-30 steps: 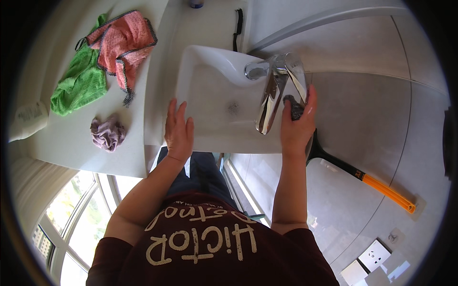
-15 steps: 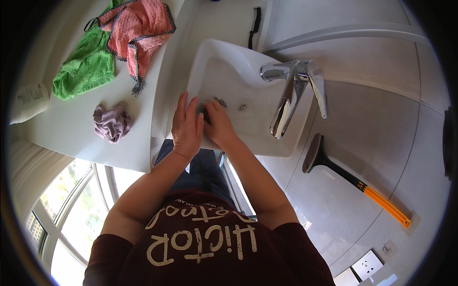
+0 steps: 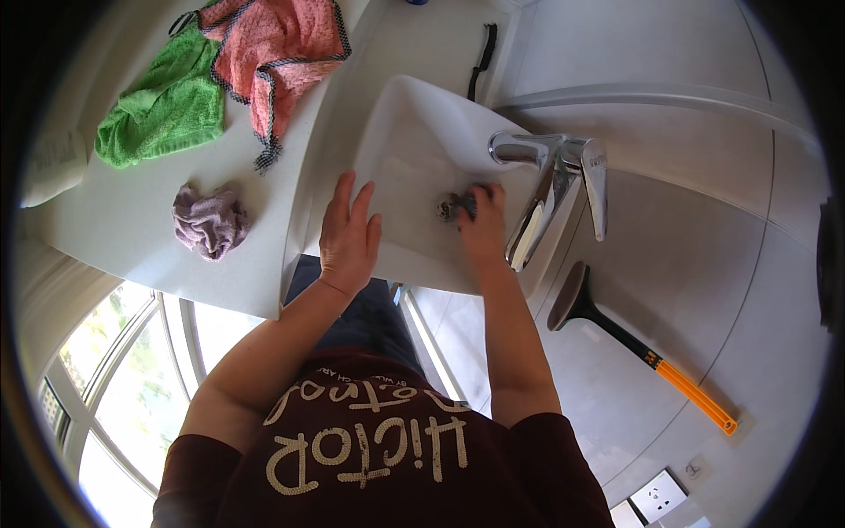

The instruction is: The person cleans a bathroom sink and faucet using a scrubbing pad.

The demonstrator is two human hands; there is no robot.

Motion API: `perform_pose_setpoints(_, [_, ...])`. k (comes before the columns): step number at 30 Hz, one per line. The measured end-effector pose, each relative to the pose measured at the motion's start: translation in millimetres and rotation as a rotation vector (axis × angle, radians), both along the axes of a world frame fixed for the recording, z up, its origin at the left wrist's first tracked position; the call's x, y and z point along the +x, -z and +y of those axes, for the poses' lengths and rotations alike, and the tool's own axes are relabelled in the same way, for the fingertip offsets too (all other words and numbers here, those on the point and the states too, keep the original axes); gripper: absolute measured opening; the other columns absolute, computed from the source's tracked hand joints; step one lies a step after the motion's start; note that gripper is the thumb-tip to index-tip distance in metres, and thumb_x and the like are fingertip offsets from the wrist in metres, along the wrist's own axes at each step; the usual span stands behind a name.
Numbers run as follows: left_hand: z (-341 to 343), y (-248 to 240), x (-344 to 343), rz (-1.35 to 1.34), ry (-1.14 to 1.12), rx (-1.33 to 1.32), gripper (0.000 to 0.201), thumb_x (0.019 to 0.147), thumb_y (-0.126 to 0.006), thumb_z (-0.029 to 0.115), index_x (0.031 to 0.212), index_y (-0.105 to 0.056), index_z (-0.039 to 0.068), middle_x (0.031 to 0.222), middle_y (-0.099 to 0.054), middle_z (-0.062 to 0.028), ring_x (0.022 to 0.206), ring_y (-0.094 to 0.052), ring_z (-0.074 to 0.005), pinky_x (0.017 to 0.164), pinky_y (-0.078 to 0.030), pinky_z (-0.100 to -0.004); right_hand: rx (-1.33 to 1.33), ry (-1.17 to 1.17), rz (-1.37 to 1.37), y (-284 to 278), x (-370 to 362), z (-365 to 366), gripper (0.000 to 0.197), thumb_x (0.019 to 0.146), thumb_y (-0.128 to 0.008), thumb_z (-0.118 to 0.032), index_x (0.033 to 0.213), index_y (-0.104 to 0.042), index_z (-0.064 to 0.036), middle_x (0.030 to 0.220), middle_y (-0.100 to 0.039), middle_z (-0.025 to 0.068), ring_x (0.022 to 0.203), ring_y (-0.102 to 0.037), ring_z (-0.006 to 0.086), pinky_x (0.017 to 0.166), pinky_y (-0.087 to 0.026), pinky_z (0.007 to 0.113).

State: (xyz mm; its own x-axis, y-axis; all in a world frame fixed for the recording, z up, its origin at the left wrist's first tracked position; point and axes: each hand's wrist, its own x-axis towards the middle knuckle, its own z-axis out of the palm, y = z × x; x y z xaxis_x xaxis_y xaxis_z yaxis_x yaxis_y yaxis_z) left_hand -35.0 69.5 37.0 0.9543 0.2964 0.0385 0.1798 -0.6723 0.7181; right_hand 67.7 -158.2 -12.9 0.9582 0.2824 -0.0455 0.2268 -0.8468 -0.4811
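My right hand is in the white sink, with its fingers closed on a dark grey scouring pad that looks like steel wool. Fingers cover part of the pad, and it lies right beside the drain hole. At the sink's left rim rests my left hand, fingers stretched and apart, holding nothing. A chrome faucet rises from the sink's right side, close to my right hand.
On the counter to the left lie a green cloth, a pink cloth and a crumpled mauve rag. A black brush sits behind the sink. An orange-handled squeegee is at the right, against the tiles.
My right hand has moved right with the scouring pad, from beside my left hand over to the drain. My left hand has stayed at the sink's left rim.
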Motion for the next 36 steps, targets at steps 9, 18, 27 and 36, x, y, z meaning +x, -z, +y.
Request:
perform_pose_setpoints(9, [0.7,3.1,-0.1,0.003,0.014,0.015,0.045,0.086,-0.058,0.009,0.129,-0.047,0.004,0.144,-0.033,-0.0205,0.125,-0.042,-0.0385,0.102,-0.038,-0.0427,0.004,-0.061,0.302,-6.5,-35.3,-50.0,0.036,0.071,-0.066,-0.004,0.106,-0.056,-0.0038,0.099,-0.057,0.0162,0.091,-0.057,0.0315,0.08,-0.047,0.039])
perform_pose_setpoints(18, [0.7,2.1,-1.5,-0.009,0.02,0.023,0.044,0.087,-0.058,0.01,0.129,-0.047,0.004,0.143,-0.034,-0.0207,0.125,-0.041,-0.0392,0.102,-0.037,-0.0434,0.698,0.375,0.728,-73.3,-44.7,33.6,0.041,0.079,-0.07,-0.012,0.115,-0.051,-0.0047,0.1,-0.056,0.0065,0.095,-0.054,0.0159,0.085,-0.045,0.029])
perform_pose_setpoints(27, [-1.2,5.1,-0.8,-0.02,0.013,-0.011,0.043,0.087,-0.057,0.01,0.129,-0.047,0.004,0.144,-0.033,-0.0206,0.125,-0.041,-0.0397,0.102,-0.036,-0.0437,0.334,-0.109,0.635,-33.4,-53.8,88.2,0.038,0.073,-0.066,-0.014,0.108,-0.061,-0.0009,0.116,-0.058,0.0212,0.108,-0.055,0.0385,0.092,-0.045,0.041])
perform_pose_setpoints(36, [-0.3,3.7,-0.5,-0.014,0.02,-0.013,0.043,0.087,-0.057,0.01,0.129,-0.047,0.004,0.144,-0.033,-0.0204,0.126,-0.04,-0.0391,0.103,-0.036,-0.0436,-0.203,-0.216,0.627,-40.5,-34.0,11.2,0.039,0.072,-0.059,-0.011,0.11,-0.062,-0.0024,0.109,-0.063,0.0189,0.104,-0.058,0.0372,0.092,-0.046,0.041])
